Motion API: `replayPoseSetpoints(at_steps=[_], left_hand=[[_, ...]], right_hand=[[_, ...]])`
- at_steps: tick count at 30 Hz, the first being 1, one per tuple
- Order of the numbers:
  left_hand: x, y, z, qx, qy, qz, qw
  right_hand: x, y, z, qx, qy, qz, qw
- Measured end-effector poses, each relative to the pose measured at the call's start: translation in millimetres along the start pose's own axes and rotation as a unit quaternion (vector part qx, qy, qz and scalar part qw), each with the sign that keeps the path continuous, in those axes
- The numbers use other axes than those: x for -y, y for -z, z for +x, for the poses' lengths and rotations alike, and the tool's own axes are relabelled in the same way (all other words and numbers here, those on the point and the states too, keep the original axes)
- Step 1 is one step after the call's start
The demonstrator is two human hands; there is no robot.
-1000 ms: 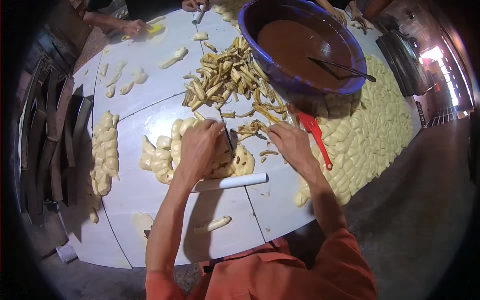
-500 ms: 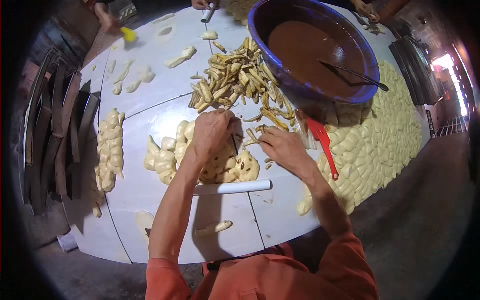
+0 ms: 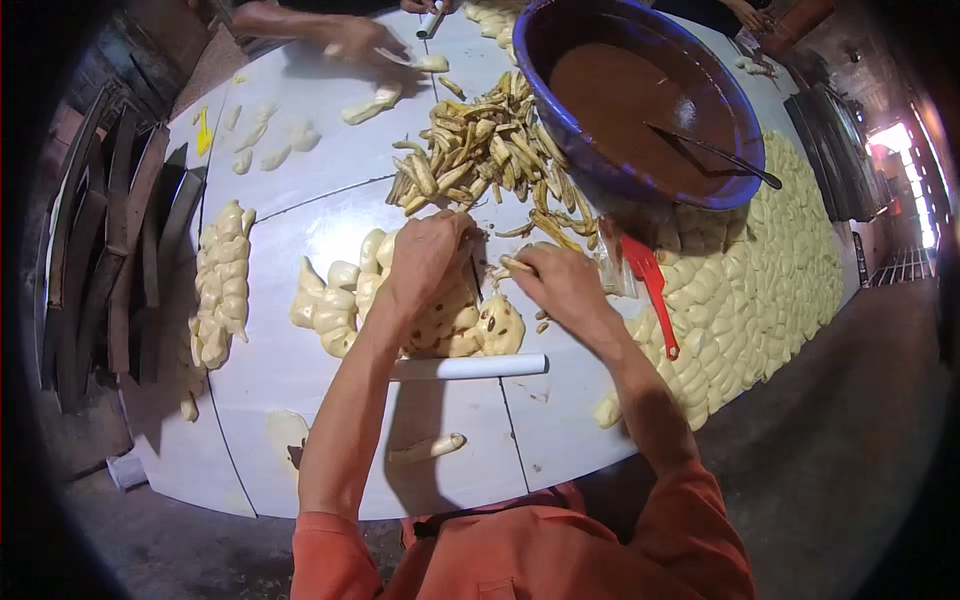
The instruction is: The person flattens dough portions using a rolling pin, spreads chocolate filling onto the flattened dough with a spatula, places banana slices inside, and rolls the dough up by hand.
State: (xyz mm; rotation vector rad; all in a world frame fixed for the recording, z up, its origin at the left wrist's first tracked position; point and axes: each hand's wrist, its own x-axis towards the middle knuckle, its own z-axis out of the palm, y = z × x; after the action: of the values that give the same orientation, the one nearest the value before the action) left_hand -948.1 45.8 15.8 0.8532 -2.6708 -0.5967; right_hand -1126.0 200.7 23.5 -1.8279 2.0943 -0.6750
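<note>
My left hand (image 3: 430,258) is closed, fingers curled down behind its back at the far edge of the dough pieces; what it holds, if anything, is hidden. In the pinch of my right hand (image 3: 565,288) is a thin yellowish-brown banana strip (image 3: 515,264). Between and below my hands lie pale dough pieces (image 3: 500,326) dotted with dark brown spots. A white rolling pin (image 3: 470,367) lies just nearer to me. Beyond my hands is a heap of banana strips (image 3: 480,150), with a few loose ones by my right hand.
A blue basin (image 3: 740,195) of brown liquid, a dark-handled utensil in it, stands back right. A red spatula (image 3: 655,295) lies beside many dough pieces (image 3: 780,270). More dough (image 3: 222,285) lies left. A yellow scraper (image 3: 204,132) and another person's hand (image 3: 365,40) are at the far left.
My right hand has lifted slightly, with the banana strip in its pinch. My left hand stays almost in place. The other person's hand has left the yellow scraper on the table and moved right.
</note>
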Motion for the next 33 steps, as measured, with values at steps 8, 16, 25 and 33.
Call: replayPoseSetpoints(at_steps=[8,16,25,33], left_hand=[[-16,7,-10,-0.1,-0.067,-0.01,0.993],[-57,-1,-15,0.096,0.074,-0.314,0.942],[-53,-7,-28,0.031,0.089,-0.305,0.948],[-34,9,-56,-0.037,0.085,-0.145,0.985]], right_hand=[[-38,11,-16,0.069,-0.225,0.363,0.901],[-13,22,-17,0.098,-0.261,0.48,0.832],[-8,27,-27,0.049,-0.217,0.381,0.897],[7,38,-44,0.002,-0.249,0.418,0.874]])
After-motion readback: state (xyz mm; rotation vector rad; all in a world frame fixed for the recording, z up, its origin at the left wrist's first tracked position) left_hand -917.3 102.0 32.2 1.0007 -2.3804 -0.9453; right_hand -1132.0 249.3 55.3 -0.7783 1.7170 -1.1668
